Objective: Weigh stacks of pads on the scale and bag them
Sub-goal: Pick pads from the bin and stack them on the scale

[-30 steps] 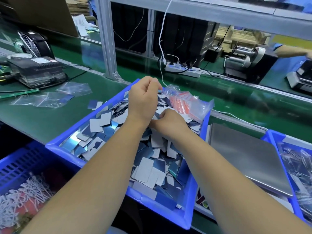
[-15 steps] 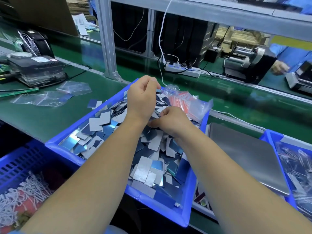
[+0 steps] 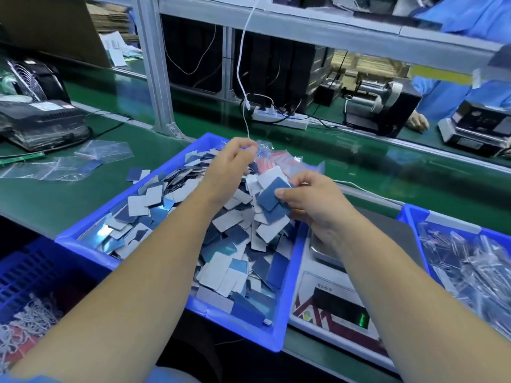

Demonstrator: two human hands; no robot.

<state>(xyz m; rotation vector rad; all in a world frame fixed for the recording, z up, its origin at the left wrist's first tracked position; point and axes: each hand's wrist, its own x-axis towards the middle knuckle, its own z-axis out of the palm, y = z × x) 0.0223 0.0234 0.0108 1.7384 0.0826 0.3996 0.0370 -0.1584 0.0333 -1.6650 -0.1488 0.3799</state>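
A blue tray in front of me is heaped with blue and white pads. My right hand grips a small stack of pads above the tray's right side, thumb on the top blue pad. My left hand hovers over the far end of the pile with curled fingers; whether it holds pads is hidden. A pack of clear bags with red strips lies at the tray's far corner. The scale stands right of the tray, its steel platform partly behind my right forearm.
A second blue tray of filled clear bags sits at the far right. Loose clear bags lie on the green belt to the left, near a black device. A power strip and another person's hand lie beyond.
My right hand has lifted out of the pile with a stack of pads and moved right, toward the scale. My left hand stayed over the far end of the tray.
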